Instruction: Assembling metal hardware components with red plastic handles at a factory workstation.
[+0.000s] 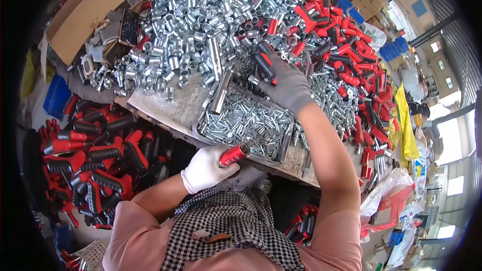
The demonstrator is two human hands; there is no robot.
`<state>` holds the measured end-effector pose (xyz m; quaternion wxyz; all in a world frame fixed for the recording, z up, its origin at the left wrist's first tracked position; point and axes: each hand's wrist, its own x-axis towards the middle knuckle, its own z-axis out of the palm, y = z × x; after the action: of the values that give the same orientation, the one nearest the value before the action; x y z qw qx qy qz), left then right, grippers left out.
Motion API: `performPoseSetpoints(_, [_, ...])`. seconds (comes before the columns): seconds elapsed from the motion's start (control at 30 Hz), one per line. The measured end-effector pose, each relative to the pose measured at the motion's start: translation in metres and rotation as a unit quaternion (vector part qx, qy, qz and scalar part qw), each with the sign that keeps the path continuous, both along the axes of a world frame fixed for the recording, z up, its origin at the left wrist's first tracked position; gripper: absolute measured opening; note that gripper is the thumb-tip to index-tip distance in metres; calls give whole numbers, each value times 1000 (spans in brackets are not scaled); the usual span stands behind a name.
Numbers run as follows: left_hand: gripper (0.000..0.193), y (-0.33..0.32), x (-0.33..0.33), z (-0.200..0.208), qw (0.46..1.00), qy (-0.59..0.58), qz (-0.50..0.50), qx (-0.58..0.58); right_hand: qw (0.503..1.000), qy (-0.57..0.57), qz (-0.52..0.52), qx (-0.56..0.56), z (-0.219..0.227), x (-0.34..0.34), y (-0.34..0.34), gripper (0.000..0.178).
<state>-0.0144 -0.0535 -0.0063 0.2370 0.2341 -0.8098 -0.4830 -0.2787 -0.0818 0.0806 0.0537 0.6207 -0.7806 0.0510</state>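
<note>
My left hand (207, 166), in a white glove, is closed round a red cylindrical handle (232, 156) in front of the bench edge. The handle's open end points right and up. My right hand (290, 89), in a grey glove, reaches forward over the bench and grips a black-and-red tool handle (266, 63). Beneath that hand lie dark coil springs (244, 70), partly hidden. Just nearer is a metal tray (199, 131) filled with small silver pins (246, 123). A long chrome tube (221, 93) rests across its left side.
Silver metal sleeves (186, 15) are heaped at the back. Red-and-black handles (351, 50) are piled at the right. More pistol-shaped red-and-black pieces (95, 160) lie lower left, below the bench. A cardboard sheet (95, 12) stands at the far left, and a yellow bag (407, 125) at the right.
</note>
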Motion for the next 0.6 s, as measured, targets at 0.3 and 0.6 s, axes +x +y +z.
performPoseSetpoints(0.3, [28,5,3,-5,1000,-3,-9,17,977,7,-166,137,-31,-26,-71,53])
performPoseSetpoints(0.6, [25,11,7,-6,1000,3,3,10,776,-624,-10,-86,33,-41,91,55])
